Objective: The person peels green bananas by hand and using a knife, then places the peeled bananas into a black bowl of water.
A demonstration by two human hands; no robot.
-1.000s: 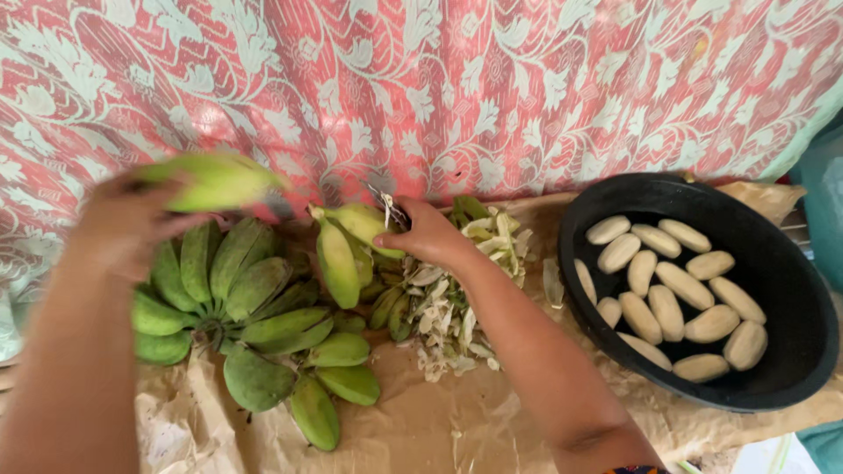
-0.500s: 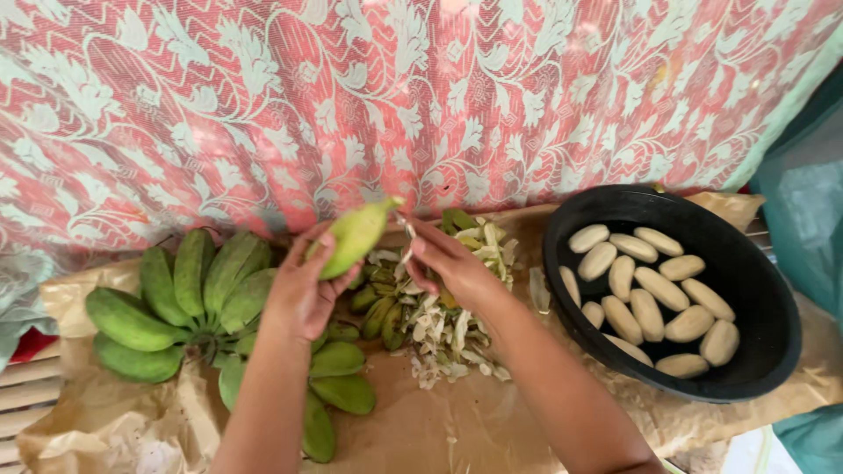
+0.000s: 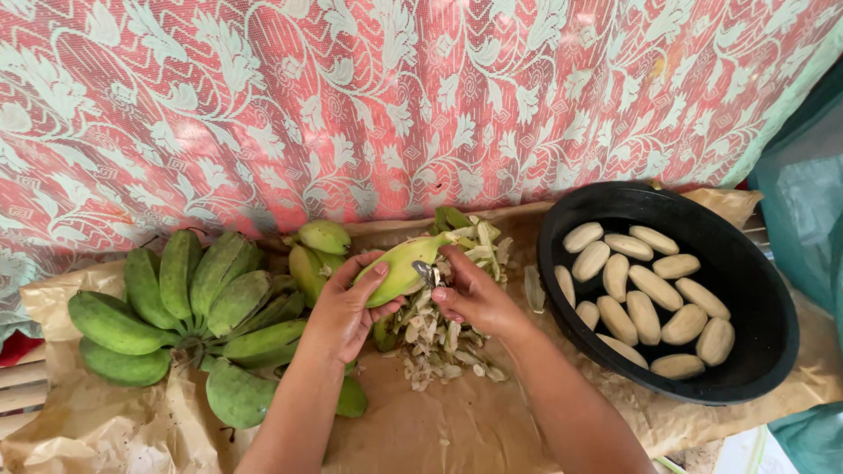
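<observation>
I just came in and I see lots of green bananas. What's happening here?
A person is peeling a green banana. The left hand holds it, and the right hand presses a small blade against it. A heap of peelings lies under the hands. A bunch of unpeeled green bananas sits to the left on brown paper. On the right, a black bowl holds many pale peeled bananas.

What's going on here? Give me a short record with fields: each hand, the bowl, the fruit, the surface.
left hand: grips a green banana, tip tilted up to the right
right hand: holds a small metal blade against that banana
bowl: black, round, holding peeled pale bananas
bunch: unpeeled green bananas, left of the hands
peel scraps: piled under the hands
surface: crumpled brown paper
</observation>
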